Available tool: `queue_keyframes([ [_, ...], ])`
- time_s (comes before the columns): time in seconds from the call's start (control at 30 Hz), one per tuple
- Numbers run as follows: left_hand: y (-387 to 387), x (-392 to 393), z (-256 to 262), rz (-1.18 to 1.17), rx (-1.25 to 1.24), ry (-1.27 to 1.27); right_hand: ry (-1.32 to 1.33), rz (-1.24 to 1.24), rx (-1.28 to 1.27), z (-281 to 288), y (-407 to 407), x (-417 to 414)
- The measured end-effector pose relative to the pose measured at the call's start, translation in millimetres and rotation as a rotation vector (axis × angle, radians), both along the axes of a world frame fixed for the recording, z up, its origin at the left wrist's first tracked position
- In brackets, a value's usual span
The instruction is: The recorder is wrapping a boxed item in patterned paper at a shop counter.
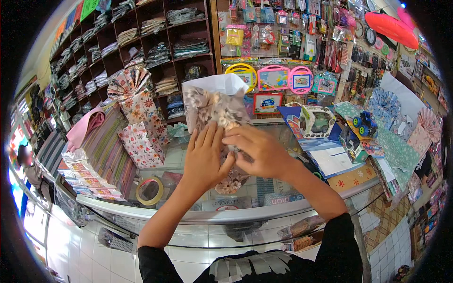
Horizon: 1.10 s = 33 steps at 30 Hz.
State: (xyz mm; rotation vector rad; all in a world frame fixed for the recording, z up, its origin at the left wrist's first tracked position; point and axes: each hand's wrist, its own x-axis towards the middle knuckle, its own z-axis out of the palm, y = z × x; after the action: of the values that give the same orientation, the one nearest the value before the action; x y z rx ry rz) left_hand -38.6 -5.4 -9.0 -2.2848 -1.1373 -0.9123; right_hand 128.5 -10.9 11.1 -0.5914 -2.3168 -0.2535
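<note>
A floral sheet of wrapping paper [212, 106] with a white underside [216, 84] stands up over the glass counter in front of me. My left hand [207, 157] lies flat against its lower part, fingers stretched and slightly apart, thumb toward the right. Close beside that thumb, my right hand [265, 152] has its fingers curled around a gathered bit of the paper; motion blurs it. Below the hands, a lower floral part [231, 182] rests on the counter. What lies inside the paper is hidden.
A roll of tape [149, 191] lies by the counter's front edge [226, 216]. Left are stacked books [102, 155] and floral wrapped packages [141, 145]. A boxed toy car [316, 121] and wrapping sheets [396, 148] sit right. Tape strips [251, 265] hang on my black shirt. A person [35, 173] is far left.
</note>
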Motion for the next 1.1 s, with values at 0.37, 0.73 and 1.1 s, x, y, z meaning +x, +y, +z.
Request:
queue_keyframes([
  [0.37, -49, -38, 30, -0.836, 0.182, -0.731, 0.606, -0.140, 0.026, -26, 2, 43],
  [0.73, -163, -39, 45, -1.514, 0.313, -0.606, 0.494, -0.318, -0.290, -75, 40, 38],
  [1.1, -163, -70, 35, -1.349, 0.504, -0.536, 0.566, -0.362, -0.362, -89, 24, 29],
])
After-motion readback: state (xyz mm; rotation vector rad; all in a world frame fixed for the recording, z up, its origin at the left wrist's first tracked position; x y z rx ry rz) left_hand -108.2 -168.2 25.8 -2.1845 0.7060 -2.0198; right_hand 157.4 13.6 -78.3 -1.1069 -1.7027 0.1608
